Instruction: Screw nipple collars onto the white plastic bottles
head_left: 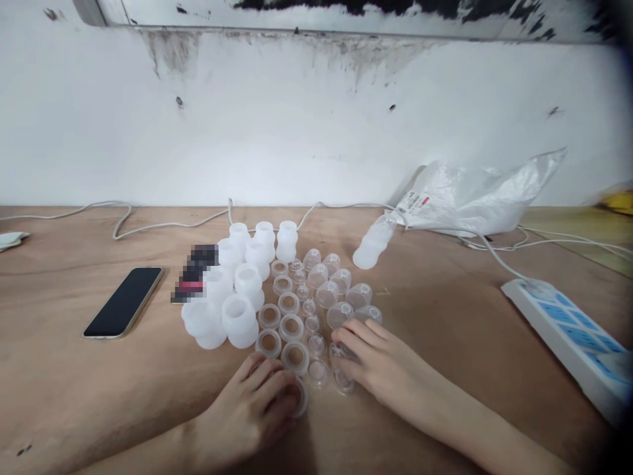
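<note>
Several frosted white silicone cups (239, 320) stand in rows on the brown table (445, 316). To their right run rows of small clear rings (291, 326) and small clear plastic cups (327, 294). My left hand (252, 412) rests on the table with its fingers curled over a clear ring (299, 397) at the near end of the rows. My right hand (378, 359) lies just right of it, fingertips pinched on a small clear cup (340, 356).
A black phone (123, 301) lies face up at the left. A blurred dark object (194, 273) sits behind the white cups. A clear plastic bag (475, 194) spills white cups at the back right. A white power strip (568, 336) and cables (148, 227) lie nearby.
</note>
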Motion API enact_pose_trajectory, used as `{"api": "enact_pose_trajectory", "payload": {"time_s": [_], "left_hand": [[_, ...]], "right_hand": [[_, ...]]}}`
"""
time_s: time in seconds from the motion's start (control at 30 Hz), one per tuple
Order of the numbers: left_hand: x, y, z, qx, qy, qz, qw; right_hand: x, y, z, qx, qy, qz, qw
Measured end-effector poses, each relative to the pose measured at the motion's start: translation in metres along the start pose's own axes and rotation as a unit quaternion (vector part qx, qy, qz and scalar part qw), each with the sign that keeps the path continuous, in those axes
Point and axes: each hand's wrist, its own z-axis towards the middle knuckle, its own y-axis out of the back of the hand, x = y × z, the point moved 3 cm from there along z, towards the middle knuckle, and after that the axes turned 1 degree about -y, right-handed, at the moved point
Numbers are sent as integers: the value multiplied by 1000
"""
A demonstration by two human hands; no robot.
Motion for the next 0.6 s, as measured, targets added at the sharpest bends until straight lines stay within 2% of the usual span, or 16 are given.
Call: {"api": "enact_pose_trajectory", "payload": {"time_s": [0.17,0.33,0.47,0.6], "left_hand": [[2,1,0,0,10,-36,999],[2,9,1,8,3,-84,996],[3,34,6,-7,29,-128,991],[21,72,30,-22,131,-174,976]], "right_hand": [[-2,1,1,-4,13,-15,1000],[-6,17,3,-53,5,-20,998],[-16,38,5,-79,-15,-19,997],[-30,65,18,-109,-37,67,991]]}}
